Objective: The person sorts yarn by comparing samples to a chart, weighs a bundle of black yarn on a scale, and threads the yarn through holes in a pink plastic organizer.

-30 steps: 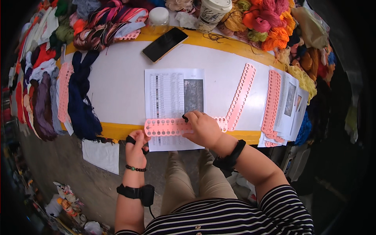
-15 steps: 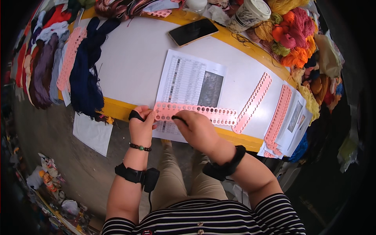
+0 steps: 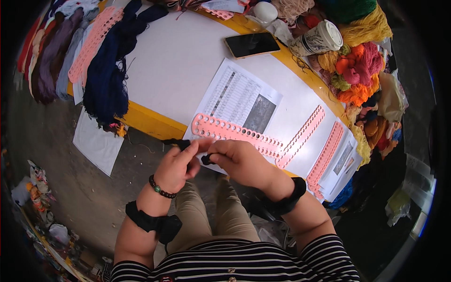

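Observation:
My left hand (image 3: 174, 165) is closed, thumb and fingers pinched, at the table's near edge. A dark, yarn-like black bundle (image 3: 174, 142) sticks out on its left side. Close on its right, my right hand (image 3: 237, 157) is closed with its fingers curled, and a small black tuft (image 3: 206, 160) shows at the fingertips. Whether the two black pieces join is hidden by my fingers. Just beyond the hands, a pink punched card with rows of holes (image 3: 235, 132) lies across a printed chart sheet (image 3: 235, 89). Neither hand appears to grip this card.
More pink punched cards (image 3: 303, 134) lie to the right, one on papers (image 3: 340, 162). A phone (image 3: 252, 44) and a patterned paper cup (image 3: 317, 38) stand farther back. Colourful yarn (image 3: 359, 70) is heaped at the right. Navy yarn hanks (image 3: 105, 77) hang over the table's left edge.
Both hands have drawn back from the pink card toward my body, the black pieces moving with them. The card now lies tilted, without the hands on it. The whole view has turned slightly.

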